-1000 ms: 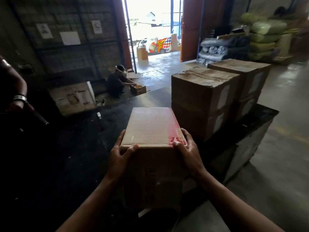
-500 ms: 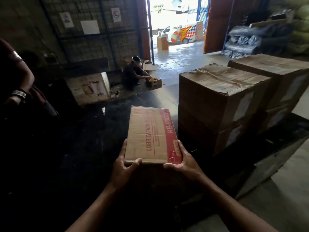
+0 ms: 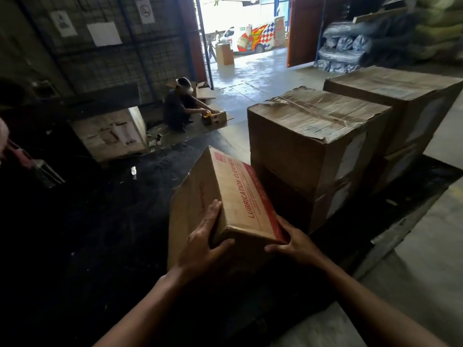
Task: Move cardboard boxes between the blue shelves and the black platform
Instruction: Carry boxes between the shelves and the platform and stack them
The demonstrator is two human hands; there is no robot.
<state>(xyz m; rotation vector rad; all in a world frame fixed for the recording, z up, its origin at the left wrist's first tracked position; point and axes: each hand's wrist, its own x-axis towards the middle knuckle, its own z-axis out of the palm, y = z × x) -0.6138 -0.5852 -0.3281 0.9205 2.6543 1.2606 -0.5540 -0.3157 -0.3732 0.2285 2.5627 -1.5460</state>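
A brown cardboard box (image 3: 233, 194) with red "LUBRICATION CLEANER" print is tilted to the left over the black platform (image 3: 105, 234). My left hand (image 3: 203, 244) grips its near left corner. My right hand (image 3: 294, 242) holds its near right corner. The box's right edge is close beside a stack of larger taped cardboard boxes (image 3: 310, 146) standing on the platform. A second stack (image 3: 400, 96) stands behind that one.
A person (image 3: 179, 106) crouches over a small carton (image 3: 216, 117) on the floor near the open doorway. A white-faced box (image 3: 112, 132) sits at the platform's far edge. Wrapped bundles (image 3: 350, 48) lie at the back right. Grey concrete floor (image 3: 426, 246) runs along the right.
The box has gone lower and closer to the stacked boxes, and it has rolled onto a tilt to the left. Both hands stay on its near corners.
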